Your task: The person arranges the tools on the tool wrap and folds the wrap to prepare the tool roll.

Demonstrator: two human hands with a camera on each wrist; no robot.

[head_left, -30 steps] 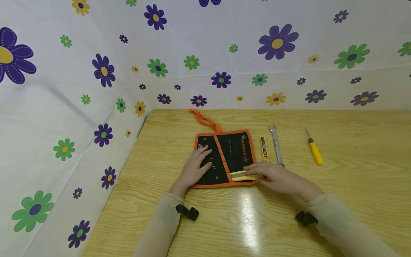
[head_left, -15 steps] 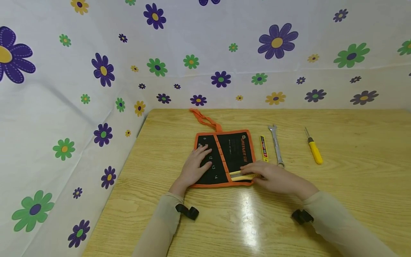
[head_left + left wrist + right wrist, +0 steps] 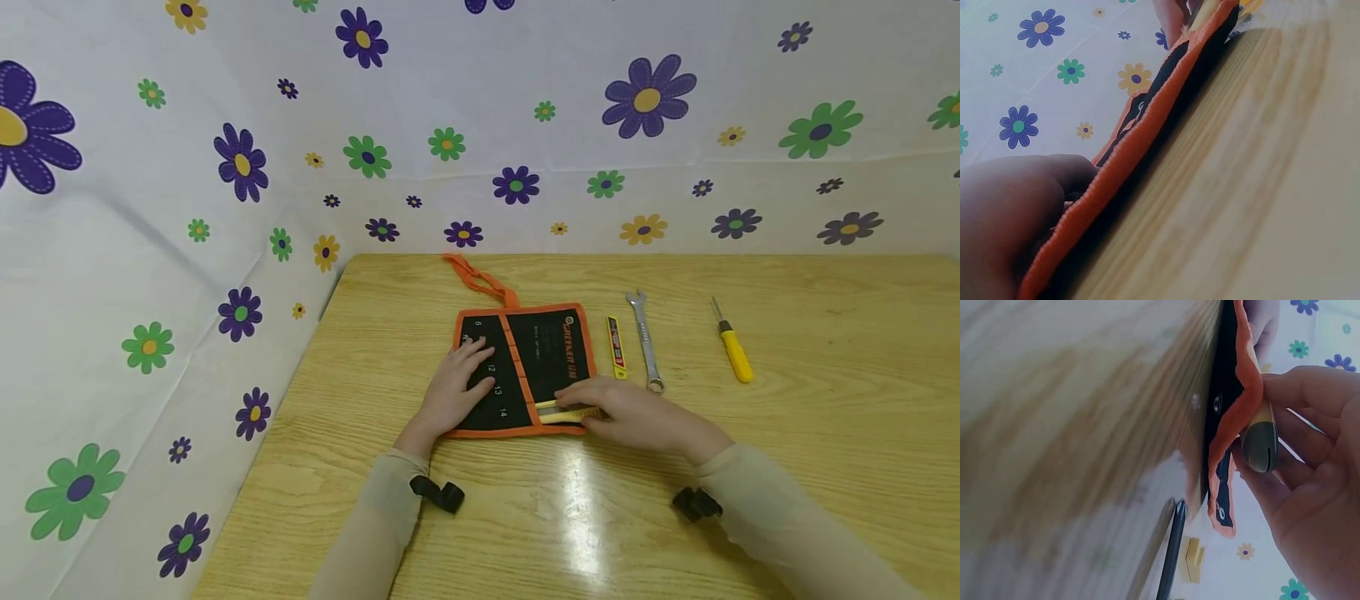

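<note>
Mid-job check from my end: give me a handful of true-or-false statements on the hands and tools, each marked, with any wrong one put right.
1. The right hand holds the yellow tool. True.
2. The left hand rests on the black pouch. True.
3. The wrench lies between the small yellow-and-black case and the screwdriver. True.
4. The screwdriver is inside the pouch. False: it lies on the table, apart from the pouch.
5. The pouch is edged in blue. False: it has orange trim.

Flowered cloth (image 3: pixel 570 75) behind wooden table (image 3: pixel 847 417)
</note>
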